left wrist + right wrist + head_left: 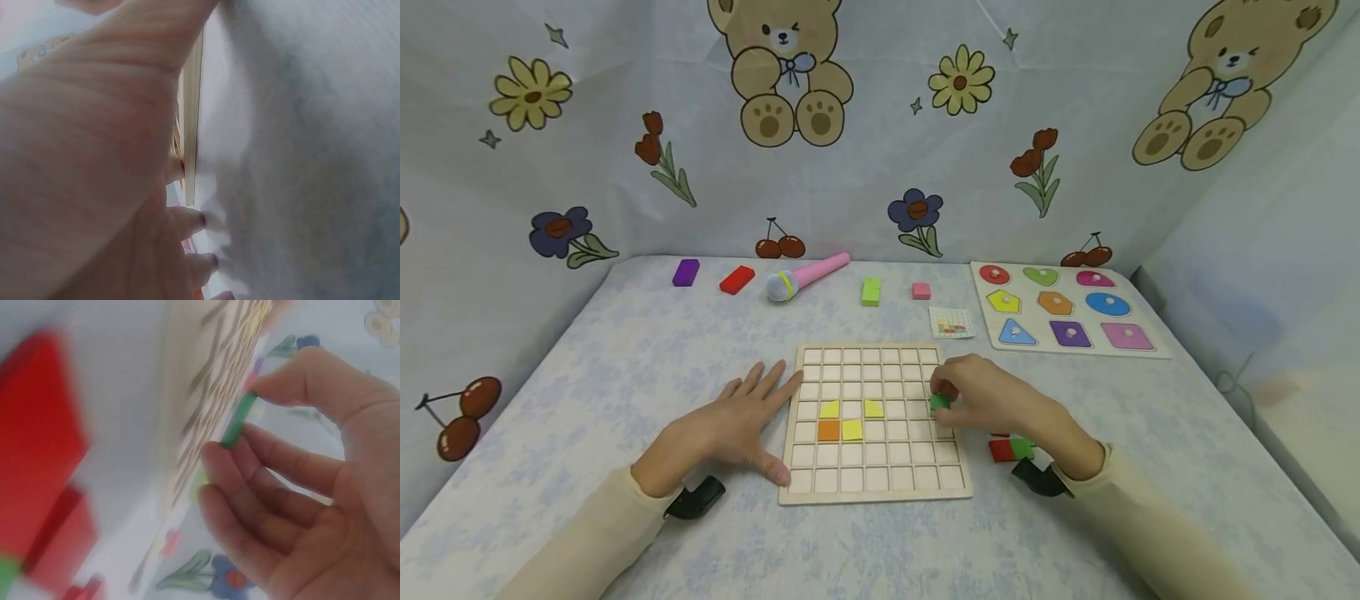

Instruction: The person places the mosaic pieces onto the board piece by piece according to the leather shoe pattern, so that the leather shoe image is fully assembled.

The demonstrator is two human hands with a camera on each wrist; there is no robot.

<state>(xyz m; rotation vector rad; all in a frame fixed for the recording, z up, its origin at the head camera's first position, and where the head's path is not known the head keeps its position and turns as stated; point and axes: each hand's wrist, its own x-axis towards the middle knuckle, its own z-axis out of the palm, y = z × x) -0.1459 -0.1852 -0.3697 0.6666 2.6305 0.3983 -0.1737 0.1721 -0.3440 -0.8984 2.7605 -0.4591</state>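
Observation:
A wooden grid board (831, 479) lies on the table with square cells. Two yellow tiles with a slanted side, a yellow square tile (852, 430) and an orange square tile (828, 430) sit in its cells. My right hand (1000, 400) pinches a green tile (239, 419) between thumb and fingertips, over the board's right edge. Along the left edge, my left hand (730, 425) rests with fingers spread, thumb and a fingertip touching the frame. Beside the right wrist, red tiles (1001, 451) and a green tile (1022, 448) lie on the table, partly hidden by the arm.
A shape puzzle board (1037, 344) with knobbed pieces lies at the back right. Near it is a small pattern card (951, 322). Along the back are a pink toy microphone (808, 275) and purple (686, 272), red (737, 280), green (871, 292) and pink (921, 291) blocks.

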